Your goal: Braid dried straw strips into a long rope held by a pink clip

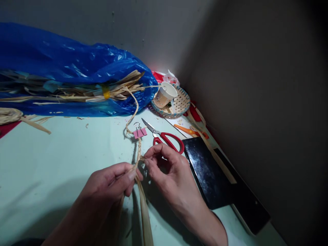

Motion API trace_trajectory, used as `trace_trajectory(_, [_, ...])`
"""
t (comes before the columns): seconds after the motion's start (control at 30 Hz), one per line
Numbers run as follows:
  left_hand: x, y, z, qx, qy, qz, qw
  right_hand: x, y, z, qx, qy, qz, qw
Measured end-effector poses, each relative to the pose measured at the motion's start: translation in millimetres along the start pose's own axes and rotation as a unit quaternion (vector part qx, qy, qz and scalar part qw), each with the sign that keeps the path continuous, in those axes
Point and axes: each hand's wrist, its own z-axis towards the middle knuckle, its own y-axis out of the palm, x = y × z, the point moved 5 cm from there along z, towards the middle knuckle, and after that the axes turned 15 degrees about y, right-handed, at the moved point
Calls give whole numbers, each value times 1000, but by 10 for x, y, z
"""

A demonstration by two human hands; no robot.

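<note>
A thin braid of dried plant strips [139, 147] runs down from a pink binder clip [139, 132] toward me. My left hand [115, 179] pinches the braid's lower end between thumb and fingers. Below that grip, a long loose strip [145, 208] hangs toward the table's front. My right hand [166, 167] is closed at thumb and forefinger on a short strip end sticking out of the braid's right side. Past the clip, the finished cord [135, 106] curves up to a bundle of dried strips [123, 87]. Red-handled scissors [164, 135] lie just beyond my right hand.
A blue plastic bag [77, 58] surrounds the bundle at the back left. Behind the scissors, a paper cup [164, 95] sits in a woven basket [185, 102]. Orange-handled scissors [186, 129] and a dark tablet [205, 171] lie right, near the wall.
</note>
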Motion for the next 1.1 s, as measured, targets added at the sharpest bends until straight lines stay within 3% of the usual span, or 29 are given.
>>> trace_trajectory(0.2, [15, -18, 22, 5, 40, 67, 997, -22, 14, -26, -18, -16, -15, 1000])
trace_trajectory(0.3, [44, -65, 15, 62, 82, 116, 988, -19, 19, -33, -10, -27, -37, 999])
trace_trajectory(0.37, [49, -100, 6, 88, 113, 164, 976, -26, 18, -44, 5, -48, -63, 997])
trace_trajectory(0.47, [75, -120, 5, 83, 188, 262, 943, -61, 27, -75, 29, -98, -103, 989])
trace_trajectory(0.53, [125, -123, -7, 95, 243, 287, 922, -95, 47, -99, 42, -128, -124, 983])
trace_trajectory(0.6, [173, -135, -22, 123, 257, 275, 918, -138, 86, -123, 45, -154, -141, 977])
trace_trajectory(0.67, [190, -162, -25, 146, 221, 225, 937, -186, 134, -144, 30, -173, -150, 973])
trace_trajectory(0.77, [138, -204, -11, 142, 107, 86, 980, -248, 138, -161, 7, -186, -155, 970])
trace_trajectory(0.87, [81, -228, -9, 115, 3, -49, 992, -272, -6, -143, 38, -207, -213, 954])
trace_trajectory(0.93, [69, -252, -7, 103, -35, -98, 989, -240, -144, -99, 94, -219, -308, 921])
trace_trajectory(1.0, [65, -269, 7, 86, -55, -126, 987, -162, -252, -30, 151, -208, -427, 867])
trace_trajectory(1.1, [38, -278, 52, 58, -69, -159, 983, -20, -280, 76, 174, -173, -563, 789])
